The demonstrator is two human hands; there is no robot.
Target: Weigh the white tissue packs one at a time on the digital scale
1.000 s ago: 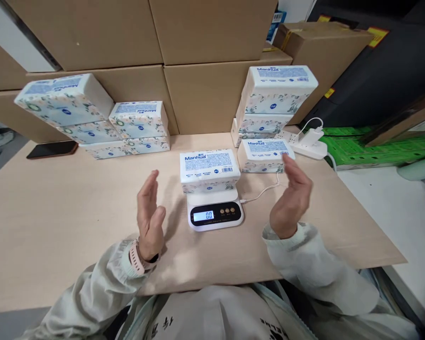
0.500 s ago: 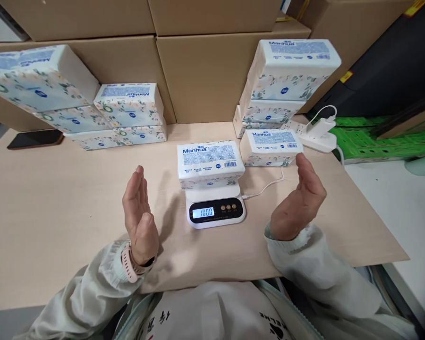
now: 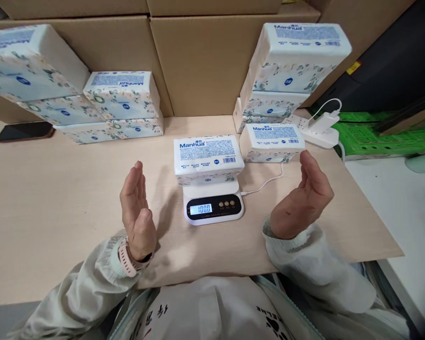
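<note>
A tissue pack (image 3: 208,158) marked "Manhua" lies flat on a white digital scale (image 3: 214,215), whose lit display reads 100.0. Left of the scale, my left hand (image 3: 138,212) is held upright with straight fingers, empty and apart from the pack. My right hand (image 3: 301,200) is raised on the other side, palm facing inward, holding nothing. Just beyond its fingertips sits another tissue pack (image 3: 272,141) on the table.
Stacked tissue packs stand at the back left (image 3: 122,97) and back right (image 3: 297,59), against cardboard boxes (image 3: 198,66). A phone (image 3: 24,132) lies at far left. A white cable (image 3: 265,184) runs from the scale toward a power strip (image 3: 318,134). Green crates (image 3: 386,141) are at right.
The view has tilted slightly, so the boxes and stacks sit a little differently in frame. Both hands keep nearly the same pose, the right one slightly farther out. The display reading is unchanged.
</note>
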